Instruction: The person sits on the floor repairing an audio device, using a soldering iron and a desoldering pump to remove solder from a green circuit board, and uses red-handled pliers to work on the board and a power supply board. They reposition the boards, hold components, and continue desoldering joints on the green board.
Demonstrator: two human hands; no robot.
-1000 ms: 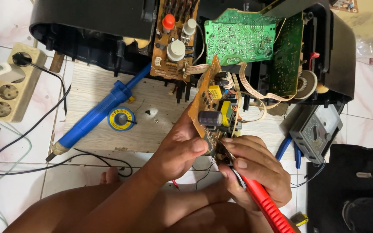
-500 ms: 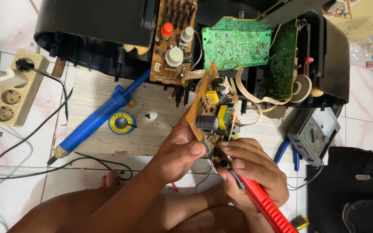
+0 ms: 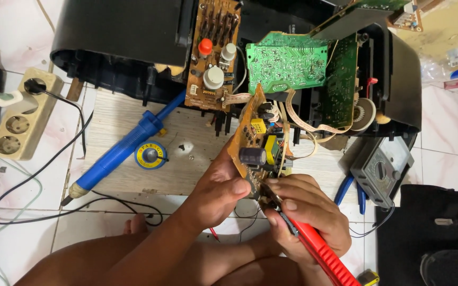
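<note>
My left hand [image 3: 219,191] grips the lower edge of a brown circuit board [image 3: 254,139] that stands tilted on its edge, with a black capacitor and yellow parts on its face. My right hand [image 3: 306,211] holds a red-handled tool [image 3: 320,250] like a pen, its dark tip touching the board's bottom corner. Flat ribbon cables [image 3: 299,123] run from this board into an opened black device housing [image 3: 133,39]. A green circuit board [image 3: 287,62] and a brown board with round knobs [image 3: 212,55] hang out of the housing.
A blue soldering iron [image 3: 120,151] and a small round solder tin [image 3: 150,155] lie on the wooden board [image 3: 117,127]. A beige power strip [image 3: 19,122] with a plugged black cable sits left. A grey multimeter [image 3: 380,170] and blue-handled pliers [image 3: 348,189] lie right. My legs are below.
The view has shifted, so the housing and boards appear lower and left in the frame. Both hands keep their hold on the board and the red tool.
</note>
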